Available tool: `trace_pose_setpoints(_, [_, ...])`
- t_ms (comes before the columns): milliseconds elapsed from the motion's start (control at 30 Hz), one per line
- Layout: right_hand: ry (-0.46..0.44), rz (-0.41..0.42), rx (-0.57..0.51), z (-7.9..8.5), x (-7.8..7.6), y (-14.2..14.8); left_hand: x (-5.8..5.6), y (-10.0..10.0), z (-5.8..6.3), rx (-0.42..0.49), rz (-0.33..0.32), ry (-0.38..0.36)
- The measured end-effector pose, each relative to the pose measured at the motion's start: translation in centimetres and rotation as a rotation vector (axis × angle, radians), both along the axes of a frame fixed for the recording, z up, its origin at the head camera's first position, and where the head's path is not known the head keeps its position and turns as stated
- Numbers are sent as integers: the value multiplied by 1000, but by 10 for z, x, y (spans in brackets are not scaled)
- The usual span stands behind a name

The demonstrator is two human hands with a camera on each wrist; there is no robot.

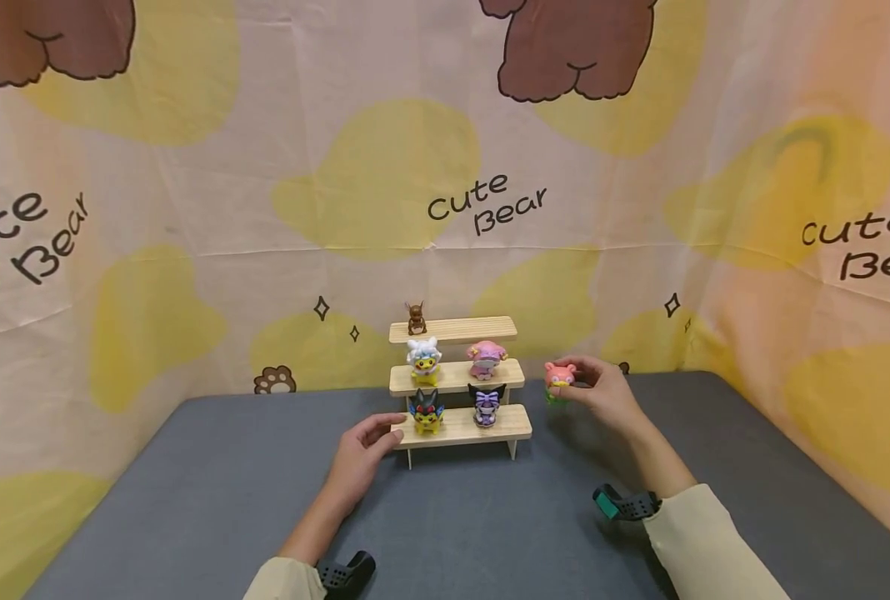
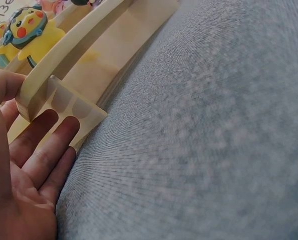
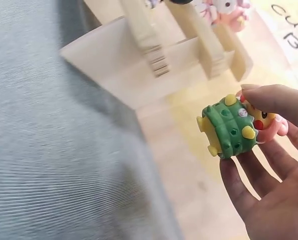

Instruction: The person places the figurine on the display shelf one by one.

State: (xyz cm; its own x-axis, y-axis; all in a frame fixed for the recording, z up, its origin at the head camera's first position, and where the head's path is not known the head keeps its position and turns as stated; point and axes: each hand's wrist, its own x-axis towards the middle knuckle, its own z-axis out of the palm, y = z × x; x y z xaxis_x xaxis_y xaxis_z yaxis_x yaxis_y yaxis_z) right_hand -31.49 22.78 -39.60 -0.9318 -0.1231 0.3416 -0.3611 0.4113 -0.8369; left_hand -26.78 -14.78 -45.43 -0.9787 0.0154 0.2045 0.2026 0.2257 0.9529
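A three-tier wooden display shelf (image 1: 460,426) stands on the grey table. My left hand (image 1: 362,454) holds the left end of its lowest tier; in the left wrist view the fingers (image 2: 51,152) lie against the side panel below the board. Right of the shelf, my right hand (image 1: 602,392) pinches a small figurine (image 3: 231,127) with a pink hood, yellow face and green body, raised off the table. On the lowest tier stand a dark-hooded yellow figurine (image 1: 427,414) and a purple, black-eared figurine (image 1: 486,407).
The middle tier bears a white-hooded figurine (image 1: 424,362) and a pink figurine (image 1: 486,359). A brown figurine (image 1: 416,319) stands at the top tier's left end. A patterned cloth (image 1: 355,192) hangs behind the table (image 1: 460,525).
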Motion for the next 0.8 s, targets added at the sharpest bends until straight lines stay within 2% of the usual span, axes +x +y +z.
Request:
trace_pose_setpoints(300, [36,61,-28,48,-14,-10,-1,0,-1,-10,3,3])
trace_pose_setpoints(533, [72,80,-4,82,-25,-23,-1,1,0,-15,12,-9])
trace_pose_setpoints(667, [55,75,10,92,-33,-27,-1,1,1,-14,7,-10])
trace_pose_setpoints(800, [22,71,51,95,-43,-32,-1,1,0,1,5,-12])
